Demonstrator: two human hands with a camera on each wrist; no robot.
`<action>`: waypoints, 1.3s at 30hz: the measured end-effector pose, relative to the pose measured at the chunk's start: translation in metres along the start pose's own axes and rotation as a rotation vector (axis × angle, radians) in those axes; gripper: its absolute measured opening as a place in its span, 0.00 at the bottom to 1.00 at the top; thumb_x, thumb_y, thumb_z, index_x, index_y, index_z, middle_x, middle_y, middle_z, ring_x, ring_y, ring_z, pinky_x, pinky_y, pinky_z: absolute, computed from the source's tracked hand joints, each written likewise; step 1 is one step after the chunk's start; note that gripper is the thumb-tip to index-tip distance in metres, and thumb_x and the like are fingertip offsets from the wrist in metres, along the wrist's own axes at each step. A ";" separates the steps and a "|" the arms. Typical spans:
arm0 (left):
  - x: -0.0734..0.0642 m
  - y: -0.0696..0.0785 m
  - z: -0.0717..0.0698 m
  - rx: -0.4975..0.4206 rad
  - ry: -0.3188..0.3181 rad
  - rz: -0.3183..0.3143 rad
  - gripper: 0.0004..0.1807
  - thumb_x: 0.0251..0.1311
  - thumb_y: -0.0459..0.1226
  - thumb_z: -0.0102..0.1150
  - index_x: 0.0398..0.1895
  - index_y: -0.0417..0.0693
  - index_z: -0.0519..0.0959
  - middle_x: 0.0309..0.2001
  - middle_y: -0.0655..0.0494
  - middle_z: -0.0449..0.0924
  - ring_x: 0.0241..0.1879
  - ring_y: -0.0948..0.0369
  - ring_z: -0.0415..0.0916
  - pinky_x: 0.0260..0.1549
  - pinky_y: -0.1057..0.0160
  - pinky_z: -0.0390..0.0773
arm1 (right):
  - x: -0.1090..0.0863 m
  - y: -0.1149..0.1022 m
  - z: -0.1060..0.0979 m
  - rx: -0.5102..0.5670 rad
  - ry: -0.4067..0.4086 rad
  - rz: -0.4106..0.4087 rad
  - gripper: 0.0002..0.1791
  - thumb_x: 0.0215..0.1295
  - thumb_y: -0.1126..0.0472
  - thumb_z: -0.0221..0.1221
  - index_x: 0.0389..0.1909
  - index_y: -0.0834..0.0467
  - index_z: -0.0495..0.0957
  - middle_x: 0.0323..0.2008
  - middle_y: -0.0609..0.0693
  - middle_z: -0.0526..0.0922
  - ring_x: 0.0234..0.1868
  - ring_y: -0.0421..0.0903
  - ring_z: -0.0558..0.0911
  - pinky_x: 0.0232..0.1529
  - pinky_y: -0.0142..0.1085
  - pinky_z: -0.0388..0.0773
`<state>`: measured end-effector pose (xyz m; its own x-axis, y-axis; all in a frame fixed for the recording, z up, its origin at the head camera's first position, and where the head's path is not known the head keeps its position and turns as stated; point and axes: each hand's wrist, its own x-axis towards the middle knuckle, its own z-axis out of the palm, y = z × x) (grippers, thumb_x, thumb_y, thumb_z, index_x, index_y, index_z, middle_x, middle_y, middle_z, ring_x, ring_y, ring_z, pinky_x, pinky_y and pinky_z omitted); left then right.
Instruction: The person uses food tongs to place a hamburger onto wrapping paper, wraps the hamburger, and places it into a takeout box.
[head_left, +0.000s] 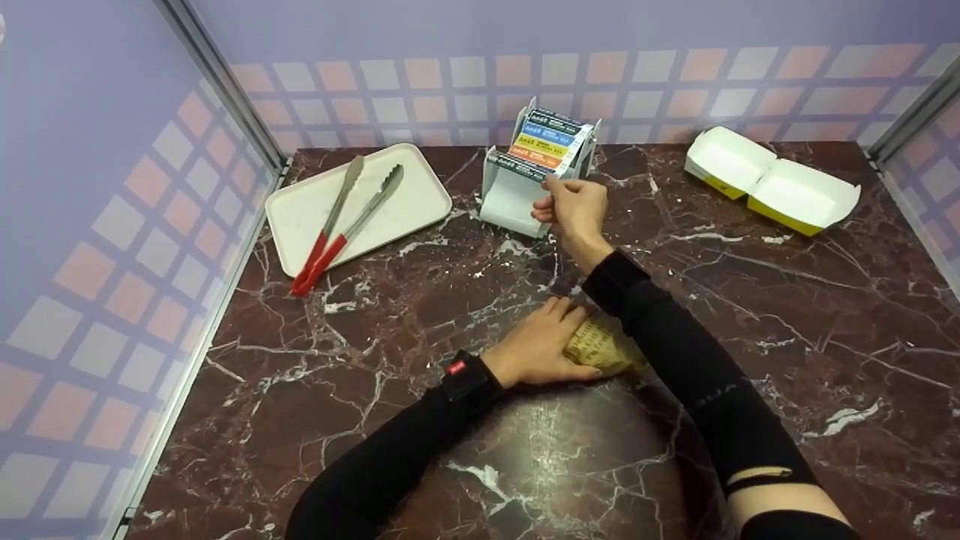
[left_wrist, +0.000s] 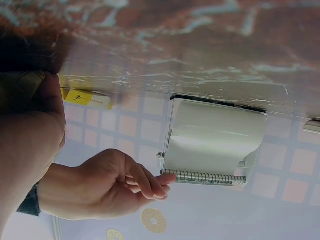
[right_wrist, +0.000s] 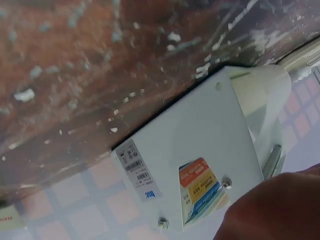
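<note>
On the table, my left hand [head_left: 544, 345] holds a printed brown-paper-wrapped bundle [head_left: 604, 345], its thumb along the near side and its fingers at the far side. What the paper encloses is hidden. My right hand [head_left: 581, 210] is at the front edge of a white label dispenser [head_left: 511, 206], which carries several coloured label rolls [head_left: 540, 146]. In the left wrist view, one fingertip of the right hand [left_wrist: 112, 185] meets the end of the spring bar [left_wrist: 210, 177], other fingers curled. Whether it pinches a label cannot be seen. The right wrist view shows the dispenser's side plate [right_wrist: 185, 125].
To the left, a white tray [head_left: 420, 195] bears metal tongs with red handles [head_left: 319, 262] that overhang its near edge. A white-and-yellow clamshell box [head_left: 799, 195] lies opened at the back right. Patterned walls [head_left: 450, 82] border the marbled table [head_left: 787, 337].
</note>
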<state>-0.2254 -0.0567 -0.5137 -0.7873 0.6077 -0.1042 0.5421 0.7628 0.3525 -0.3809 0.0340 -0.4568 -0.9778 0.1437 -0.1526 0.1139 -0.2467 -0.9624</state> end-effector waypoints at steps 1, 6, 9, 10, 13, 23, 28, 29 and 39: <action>0.000 0.000 0.000 0.000 -0.001 0.000 0.57 0.58 0.71 0.59 0.81 0.47 0.57 0.80 0.39 0.56 0.80 0.44 0.54 0.79 0.46 0.56 | 0.001 -0.002 0.000 -0.016 0.005 -0.024 0.15 0.72 0.65 0.62 0.46 0.76 0.84 0.14 0.52 0.83 0.12 0.42 0.82 0.18 0.33 0.84; 0.001 0.002 0.000 -0.007 -0.014 -0.009 0.57 0.58 0.71 0.59 0.82 0.48 0.55 0.81 0.38 0.54 0.81 0.44 0.52 0.80 0.47 0.54 | 0.005 -0.008 -0.001 -0.149 -0.001 -0.204 0.11 0.68 0.67 0.61 0.40 0.72 0.87 0.13 0.50 0.83 0.12 0.41 0.82 0.17 0.34 0.84; 0.001 0.003 0.000 -0.013 -0.032 -0.020 0.57 0.59 0.70 0.59 0.83 0.48 0.54 0.82 0.38 0.51 0.81 0.43 0.50 0.80 0.47 0.52 | 0.003 -0.013 -0.001 -0.252 -0.029 -0.364 0.11 0.68 0.66 0.61 0.37 0.71 0.88 0.13 0.49 0.82 0.12 0.40 0.81 0.17 0.34 0.84; 0.001 0.004 0.000 -0.011 -0.033 -0.021 0.57 0.59 0.70 0.59 0.83 0.48 0.54 0.82 0.38 0.51 0.81 0.43 0.50 0.81 0.48 0.52 | 0.002 -0.016 0.000 -0.283 -0.041 -0.415 0.12 0.68 0.65 0.61 0.37 0.71 0.88 0.13 0.48 0.83 0.12 0.40 0.81 0.17 0.33 0.84; 0.002 0.005 0.001 -0.002 -0.024 -0.010 0.57 0.59 0.70 0.59 0.83 0.48 0.55 0.81 0.38 0.53 0.81 0.44 0.52 0.81 0.49 0.52 | -0.002 -0.027 -0.002 -0.340 -0.092 -0.535 0.12 0.69 0.64 0.62 0.34 0.70 0.88 0.15 0.49 0.83 0.13 0.40 0.82 0.17 0.32 0.83; 0.006 0.001 0.004 -0.013 0.051 0.046 0.55 0.54 0.70 0.64 0.80 0.56 0.59 0.69 0.50 0.69 0.68 0.54 0.68 0.70 0.49 0.73 | -0.030 -0.059 -0.047 -0.365 -0.151 -0.652 0.14 0.71 0.60 0.62 0.33 0.67 0.85 0.25 0.57 0.86 0.20 0.51 0.85 0.21 0.35 0.84; 0.005 -0.001 0.003 -0.061 0.046 0.039 0.55 0.54 0.68 0.67 0.80 0.54 0.60 0.68 0.50 0.69 0.67 0.55 0.67 0.70 0.49 0.72 | -0.041 -0.059 -0.084 -0.333 -0.186 -0.566 0.14 0.66 0.55 0.70 0.31 0.63 0.83 0.29 0.53 0.87 0.22 0.48 0.85 0.26 0.35 0.86; 0.005 -0.001 0.003 -0.069 0.046 0.039 0.55 0.54 0.67 0.67 0.80 0.54 0.60 0.68 0.50 0.70 0.67 0.55 0.67 0.70 0.49 0.72 | -0.043 -0.056 -0.091 -0.324 -0.210 -0.534 0.13 0.65 0.56 0.71 0.31 0.62 0.82 0.30 0.52 0.87 0.22 0.46 0.85 0.26 0.34 0.86; 0.003 -0.004 0.003 -0.133 0.050 0.072 0.53 0.53 0.59 0.74 0.79 0.51 0.61 0.71 0.49 0.68 0.70 0.54 0.65 0.73 0.46 0.68 | -0.059 -0.031 -0.142 -0.190 -0.461 -0.281 0.09 0.59 0.77 0.68 0.30 0.64 0.79 0.27 0.49 0.86 0.21 0.41 0.84 0.25 0.33 0.86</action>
<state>-0.2285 -0.0573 -0.5177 -0.7631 0.6456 -0.0285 0.5570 0.6795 0.4775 -0.3019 0.1693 -0.4500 -0.9460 -0.2643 0.1875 -0.1731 -0.0769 -0.9819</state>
